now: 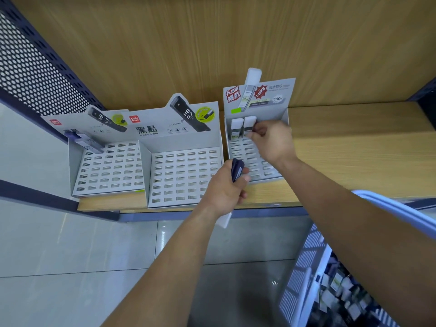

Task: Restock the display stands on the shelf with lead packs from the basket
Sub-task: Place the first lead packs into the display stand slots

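— While the right hand (273,140) is up at the right stand (240,149), where does the stock sit?
— Back row of that stand, left end. First white pack (236,127) is upright. Second white pack (249,125) is just beside it, to the right. The hand's fingers are curled and pinch the second one at its right edge.
— Left hand?
— Left hand (226,187) is lower, in front of that stand's near left corner, close to the middle stand (184,175). It is clamped round dark packs (237,169), whose ends stick up past the thumb. Count unclear. Something white (225,220) pokes out below the fist; can't tell what.
— Other stands?
— Left stand (111,171) has a lone dark pack (88,142), tilted, in its back left corner. All three stands sit in a row on the wooden shelf (354,147).
— Basket?
— Basket (304,279) is at lower right, its handle looped over the right forearm, well below the shelf. The packs inside are blurred.
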